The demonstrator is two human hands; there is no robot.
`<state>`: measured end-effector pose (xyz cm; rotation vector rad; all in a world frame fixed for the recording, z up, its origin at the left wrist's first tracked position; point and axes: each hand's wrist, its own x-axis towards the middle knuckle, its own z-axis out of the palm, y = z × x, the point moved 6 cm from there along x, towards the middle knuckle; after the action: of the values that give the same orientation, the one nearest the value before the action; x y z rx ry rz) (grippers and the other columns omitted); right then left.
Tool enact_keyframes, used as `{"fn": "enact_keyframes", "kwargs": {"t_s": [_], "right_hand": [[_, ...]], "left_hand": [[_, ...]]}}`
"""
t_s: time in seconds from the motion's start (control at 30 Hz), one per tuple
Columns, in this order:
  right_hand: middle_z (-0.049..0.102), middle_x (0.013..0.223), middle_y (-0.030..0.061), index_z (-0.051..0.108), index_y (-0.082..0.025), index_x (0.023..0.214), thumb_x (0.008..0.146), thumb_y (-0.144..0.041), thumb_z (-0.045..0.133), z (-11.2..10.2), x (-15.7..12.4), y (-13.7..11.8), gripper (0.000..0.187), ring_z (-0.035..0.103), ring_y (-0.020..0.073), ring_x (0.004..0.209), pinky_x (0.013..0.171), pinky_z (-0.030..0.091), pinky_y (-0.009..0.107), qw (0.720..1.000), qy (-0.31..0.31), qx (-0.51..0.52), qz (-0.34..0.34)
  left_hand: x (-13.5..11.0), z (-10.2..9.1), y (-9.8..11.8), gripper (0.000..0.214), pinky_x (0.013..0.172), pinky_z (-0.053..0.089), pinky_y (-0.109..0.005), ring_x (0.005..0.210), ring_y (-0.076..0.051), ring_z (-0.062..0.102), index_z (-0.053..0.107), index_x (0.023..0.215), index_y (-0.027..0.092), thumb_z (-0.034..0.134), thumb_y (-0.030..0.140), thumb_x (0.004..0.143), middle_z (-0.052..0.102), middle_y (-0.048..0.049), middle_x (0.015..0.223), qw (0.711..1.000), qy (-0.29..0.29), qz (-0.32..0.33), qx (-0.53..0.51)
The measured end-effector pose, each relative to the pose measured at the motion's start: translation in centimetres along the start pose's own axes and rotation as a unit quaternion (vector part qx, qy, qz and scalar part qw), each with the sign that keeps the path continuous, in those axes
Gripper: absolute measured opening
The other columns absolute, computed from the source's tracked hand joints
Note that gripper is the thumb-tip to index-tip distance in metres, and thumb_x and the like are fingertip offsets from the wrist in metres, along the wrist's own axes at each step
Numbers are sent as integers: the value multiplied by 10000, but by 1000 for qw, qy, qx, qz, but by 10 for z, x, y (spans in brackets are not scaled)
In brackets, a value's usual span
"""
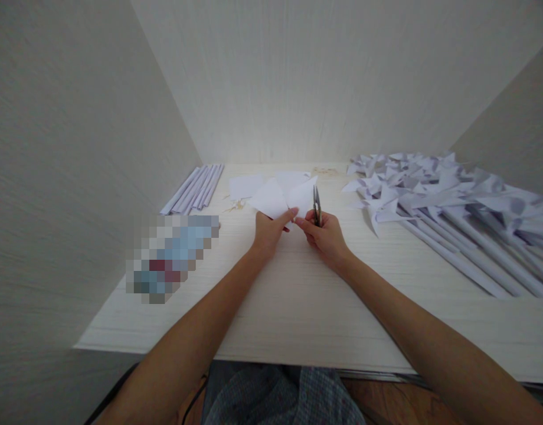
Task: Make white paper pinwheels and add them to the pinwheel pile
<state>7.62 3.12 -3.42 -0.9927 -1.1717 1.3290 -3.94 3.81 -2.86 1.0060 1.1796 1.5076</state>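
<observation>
My left hand (268,231) pinches a white folded paper sheet (283,198) and holds it just above the pale wooden table (298,295). My right hand (325,233) grips small metal scissors (317,206), blades pointing up, right beside the paper's right edge. The two hands nearly touch at the fingertips in the middle of the table.
A row of rolled white paper sticks (195,188) lies at the back left. Loose white paper squares (245,186) lie behind my hands. A large pile of white paper pinwheels on sticks (452,206) fills the right side. A blurred patch (172,254) sits at the left. Walls enclose three sides.
</observation>
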Motion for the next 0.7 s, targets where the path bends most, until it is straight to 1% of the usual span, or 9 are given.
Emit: {"fn": "enact_keyframes", "kwargs": {"t_s": [0.1, 0.23, 0.37, 0.47, 0.57, 0.63, 0.7], "right_hand": [[307, 349, -117, 412, -187, 556, 574, -307, 654, 1, -1, -2, 270, 225, 21, 290, 296, 132, 186, 1000, -5, 11, 8], [277, 331, -120, 432, -184, 559, 623, -316, 603, 3, -2, -2, 226, 190, 20, 280, 294, 95, 189, 999, -10, 19, 27], [271, 335, -120, 439, -181, 567, 631, -305, 597, 3, -2, -2, 211, 190, 20, 280, 292, 92, 189, 999, -4, 32, 32], [256, 352, -121, 430, -182, 578, 642, -343, 597, 2, -1, -2, 240, 190, 18, 285, 293, 94, 182, 998, -7, 46, 31], [268, 378, -111, 399, -185, 577, 682, -436, 546, 7, -2, -2, 310, 199, 18, 297, 300, 107, 173, 993, -47, 97, 42], [290, 395, -104, 408, -185, 604, 714, -498, 480, 12, -4, -1, 340, 211, 21, 304, 307, 124, 167, 986, -81, 127, 65], [304, 407, -100, 417, -186, 631, 734, -530, 431, 17, -7, 2, 359, 222, 23, 308, 312, 135, 162, 981, -105, 136, 89]], "left_hand": [[0, 1, 0, 228, 378, 367, -190, 475, -93, 515, 589, 609, 125, 678, 300, 493, 594, -9, 574, 1000, -8, 2, 0], [-1, 3, 2, 205, 388, 370, -193, 478, -100, 528, 582, 591, 129, 663, 303, 518, 592, -10, 553, 1000, -27, 5, 11], [-3, 5, 4, 178, 391, 372, -192, 490, -106, 537, 580, 586, 133, 655, 285, 533, 592, -9, 550, 999, -37, -1, 24], [-3, 6, 3, 173, 396, 377, -188, 503, -105, 536, 583, 592, 134, 654, 282, 537, 593, -11, 563, 998, -47, 1, 30], [-1, 2, 3, 182, 400, 383, -187, 493, -94, 517, 568, 590, 137, 655, 288, 537, 577, 1, 564, 999, -32, 15, 31], [1, -1, 4, 187, 405, 385, -182, 494, -87, 510, 545, 587, 142, 644, 296, 552, 560, 12, 558, 999, -8, 27, 23], [3, -5, 5, 184, 421, 392, -176, 524, -89, 522, 528, 601, 149, 624, 304, 576, 552, 18, 564, 999, 16, 34, 4]]}}
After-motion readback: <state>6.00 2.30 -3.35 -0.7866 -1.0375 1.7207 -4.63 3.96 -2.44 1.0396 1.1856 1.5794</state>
